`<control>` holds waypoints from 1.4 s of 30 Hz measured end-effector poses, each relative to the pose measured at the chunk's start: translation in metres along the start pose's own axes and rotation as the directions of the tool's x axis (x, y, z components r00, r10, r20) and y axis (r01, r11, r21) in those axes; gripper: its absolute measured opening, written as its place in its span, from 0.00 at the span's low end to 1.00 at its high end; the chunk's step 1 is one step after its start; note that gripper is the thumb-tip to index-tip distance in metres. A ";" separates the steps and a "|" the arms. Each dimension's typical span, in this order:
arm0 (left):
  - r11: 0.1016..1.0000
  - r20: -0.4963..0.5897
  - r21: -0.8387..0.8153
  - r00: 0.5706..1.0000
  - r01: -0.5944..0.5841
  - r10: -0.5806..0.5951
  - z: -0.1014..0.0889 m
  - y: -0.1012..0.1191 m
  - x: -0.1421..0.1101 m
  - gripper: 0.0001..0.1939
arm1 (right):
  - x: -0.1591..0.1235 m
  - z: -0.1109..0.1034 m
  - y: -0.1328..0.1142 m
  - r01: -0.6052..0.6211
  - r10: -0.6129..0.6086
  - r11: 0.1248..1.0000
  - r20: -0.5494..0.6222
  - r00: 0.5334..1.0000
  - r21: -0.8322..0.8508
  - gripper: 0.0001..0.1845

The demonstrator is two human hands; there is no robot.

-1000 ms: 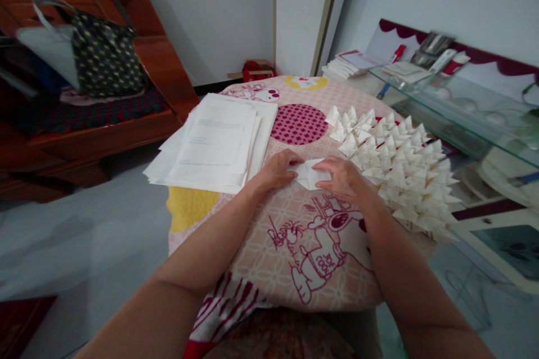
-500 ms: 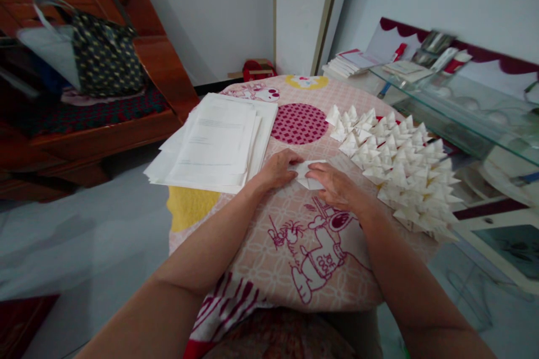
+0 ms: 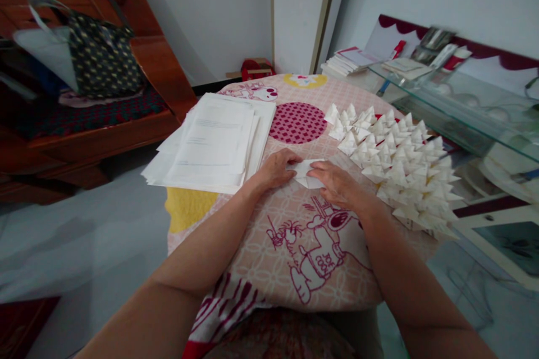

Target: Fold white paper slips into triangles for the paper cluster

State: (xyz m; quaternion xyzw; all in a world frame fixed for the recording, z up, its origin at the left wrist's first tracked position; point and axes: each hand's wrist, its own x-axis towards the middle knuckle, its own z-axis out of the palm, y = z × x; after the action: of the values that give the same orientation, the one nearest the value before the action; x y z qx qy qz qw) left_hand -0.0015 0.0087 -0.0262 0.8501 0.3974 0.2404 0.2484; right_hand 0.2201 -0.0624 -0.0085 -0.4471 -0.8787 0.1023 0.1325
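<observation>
White paper (image 3: pixel 301 171) lay just right of frame centre, pinched by the nearly closed left hand (image 3: pixel 278 169) and held by the partly curled right hand (image 3: pixel 337 184), apparently for creasing, the next move likely requiring aligned edges.

A small piece of white paper (image 3: pixel 301 169), folded and creased, lies almost flat, its two ends partly hidden. It sits roughly midway between the bench's (image 3: pixel 252 263) near and far edges.
</observation>
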 end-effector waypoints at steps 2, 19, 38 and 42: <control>1.000 -0.001 0.003 1.000 -0.003 0.003 0.000 0.001 0.000 0.22 | 0.001 0.001 -0.002 0.011 -0.011 1.000 -0.010 1.000 -0.028 0.24; 1.000 -0.004 0.016 1.000 0.027 -0.027 0.002 0.007 -0.002 0.17 | 0.006 0.002 0.006 0.005 -0.003 1.000 -0.086 0.996 0.021 0.20; 0.942 0.203 0.262 0.966 -0.212 0.161 -0.005 0.032 -0.010 0.15 | 0.008 -0.012 0.019 0.050 -0.034 0.992 -0.138 0.990 0.114 0.16; 0.931 0.315 0.247 0.931 -0.270 0.186 -0.018 0.036 -0.010 0.16 | 0.007 -0.022 0.016 0.083 -0.080 0.987 -0.032 0.996 0.134 0.13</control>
State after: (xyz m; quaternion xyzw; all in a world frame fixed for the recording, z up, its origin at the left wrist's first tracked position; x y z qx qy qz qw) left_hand 0.0018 -0.0156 0.0077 0.9434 0.2854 0.0822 0.1478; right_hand 0.2350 -0.0466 0.0082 -0.4021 -0.8854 0.1502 0.1784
